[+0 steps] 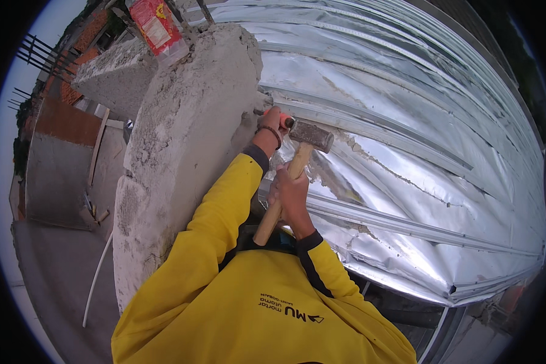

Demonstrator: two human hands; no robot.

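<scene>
At centre of frame: hammer (301, 159), right hand (293, 195) clamped round its wooden handle (269, 219) | left hand (269, 130) clamped on orange-guarded chisel-like tool (283, 119) | hammer probably head-heavy, rigid; best gripped low on handle.

Bright, diffuse daylight; pale sky (60, 18) at upper left. Strong white glare on silver foil (431, 206), heaviest lower right; concrete wall (182, 133) softly shaded. Hammer (301, 158) legible, no obvious motion blur. Fisheye distortion: metal strips (370, 128) bow; corners black, rim soft.
</scene>
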